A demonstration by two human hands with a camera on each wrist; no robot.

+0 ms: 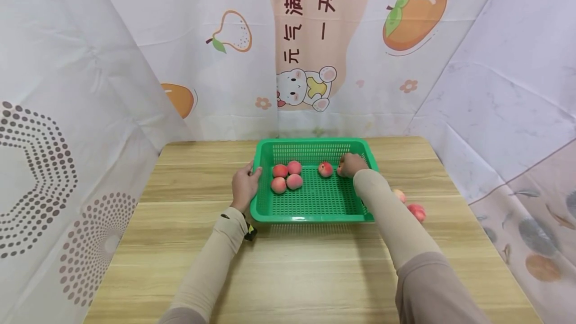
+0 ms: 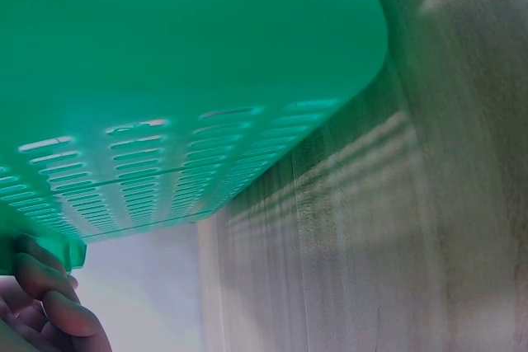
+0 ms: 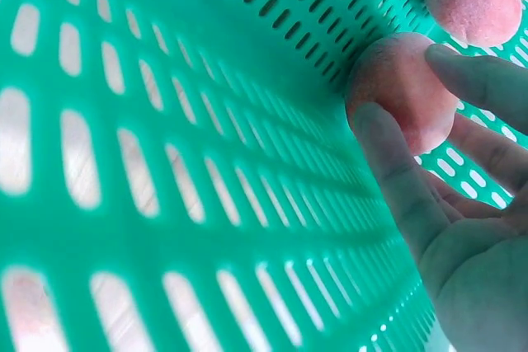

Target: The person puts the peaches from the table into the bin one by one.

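Observation:
A green plastic basket [image 1: 310, 218] with slotted walls stands on the table. My left hand [image 1: 245, 185] grips its left rim; in the left wrist view the fingers [image 2: 70, 312] curl under the edge. Inside the basket at the right, my right hand [image 1: 354, 165] holds a pinkish-red peach [image 3: 400, 92] between thumb and fingers, close to the back right corner. Just left of it lies another peach [image 1: 325, 169]. Several more, such as this peach [image 1: 294, 181], sit grouped in the basket's left part.
On the wooden table [image 1: 180, 244], right of the basket and partly behind the right forearm, lie a pale peach [image 1: 399, 195] and a red peach [image 1: 417, 212]. A printed curtain [image 1: 252, 74] hangs along the table's back edge.

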